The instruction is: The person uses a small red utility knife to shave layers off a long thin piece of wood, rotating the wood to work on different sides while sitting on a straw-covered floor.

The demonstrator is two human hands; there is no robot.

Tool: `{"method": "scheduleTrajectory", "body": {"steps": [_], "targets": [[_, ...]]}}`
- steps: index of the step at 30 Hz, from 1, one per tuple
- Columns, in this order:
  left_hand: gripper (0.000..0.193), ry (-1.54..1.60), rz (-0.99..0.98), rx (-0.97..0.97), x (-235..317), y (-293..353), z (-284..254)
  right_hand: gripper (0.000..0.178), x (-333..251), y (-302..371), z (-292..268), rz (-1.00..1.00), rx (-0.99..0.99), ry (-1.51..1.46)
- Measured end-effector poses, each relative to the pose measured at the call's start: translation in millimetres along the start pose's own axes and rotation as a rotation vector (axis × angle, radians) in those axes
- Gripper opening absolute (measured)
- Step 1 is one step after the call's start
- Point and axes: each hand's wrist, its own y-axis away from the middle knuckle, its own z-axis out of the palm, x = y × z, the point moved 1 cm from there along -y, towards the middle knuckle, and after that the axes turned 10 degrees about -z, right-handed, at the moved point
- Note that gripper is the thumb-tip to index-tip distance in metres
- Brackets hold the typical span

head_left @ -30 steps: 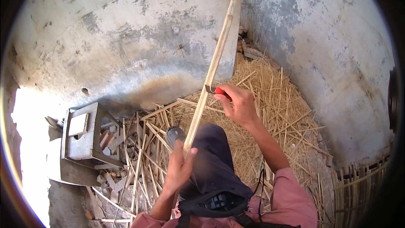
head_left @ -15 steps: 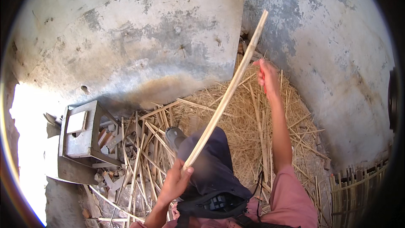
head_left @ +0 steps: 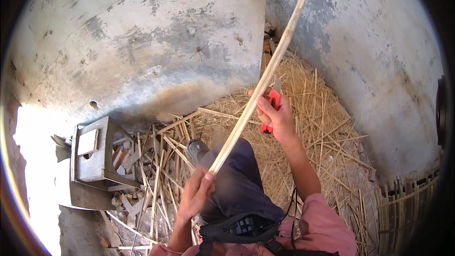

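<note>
My left hand (head_left: 194, 194) is closed round the lower end of a long pale bamboo strip (head_left: 244, 116), which slants up and away to the right, its far end narrower. In my right hand (head_left: 283, 122) is a red utility knife (head_left: 274, 99) with its blade pointing up, just right of the strip's middle. The right-hand fingertips reach the strip there; whether they press on it I cannot tell. My bent knee in dark trousers lies under the strip's lower part.
Pale bamboo shavings (head_left: 308, 156) are heaped on the floor ahead. Split bamboo pieces (head_left: 154, 180) lie at the left by a wooden box-like stand (head_left: 92, 149) with rubble. Woven bamboo work (head_left: 407, 213) stands at the right. Worn walls (head_left: 151, 61) meet at the back corner.
My right hand has come down and left, from beside the strip's upper part to its middle, and the red knife now shows plainly. The strip has tilted a little more upright.
</note>
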Motion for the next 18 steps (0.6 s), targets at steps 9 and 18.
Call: {"method": "scheduleTrajectory", "body": {"steps": [9,18], "targets": [[0.034,-0.040,0.070,-0.003,6,2,-4,0.032,-10,-10,-7,-0.095,0.103,0.049],[0.044,-0.002,0.042,-0.075,8,-13,-13,0.034,-21,-25,-30,-0.189,0.097,0.197]]}}
